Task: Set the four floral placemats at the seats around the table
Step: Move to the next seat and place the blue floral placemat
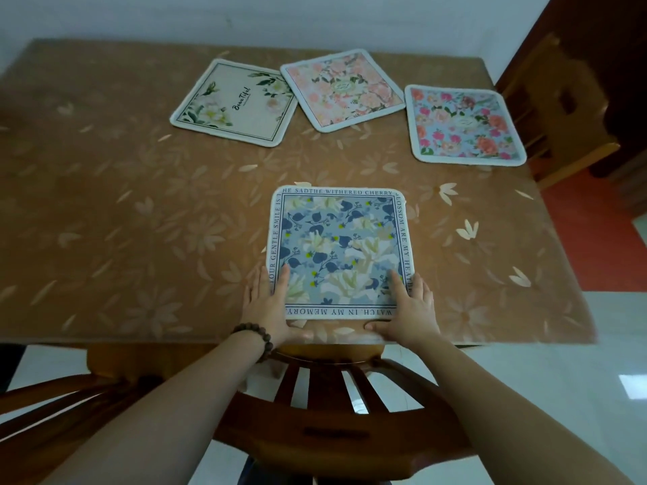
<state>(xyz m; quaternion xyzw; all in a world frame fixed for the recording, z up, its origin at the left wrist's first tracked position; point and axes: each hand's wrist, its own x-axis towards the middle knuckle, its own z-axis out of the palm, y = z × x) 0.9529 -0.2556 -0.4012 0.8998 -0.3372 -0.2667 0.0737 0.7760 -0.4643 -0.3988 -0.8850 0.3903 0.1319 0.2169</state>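
A blue floral placemat (339,250) with lettering round its border lies flat near the table's front edge. My left hand (271,306) rests at its near left corner with straight fingers on top and the thumb along the near edge. My right hand (408,311) lies the same way at the near right corner. Three more mats lie at the far side: a cream placemat (234,103) with green leaves at the left, a pink placemat (343,89) in the middle, overlapping the cream one's corner, and a bright rose placemat (462,126) at the right.
The table (122,211) wears a brown cloth with pale petal shapes. A wooden chair (325,407) is tucked in right below my hands. Another wooden chair (546,110) stands at the table's right side. A white wall runs behind the far edge.
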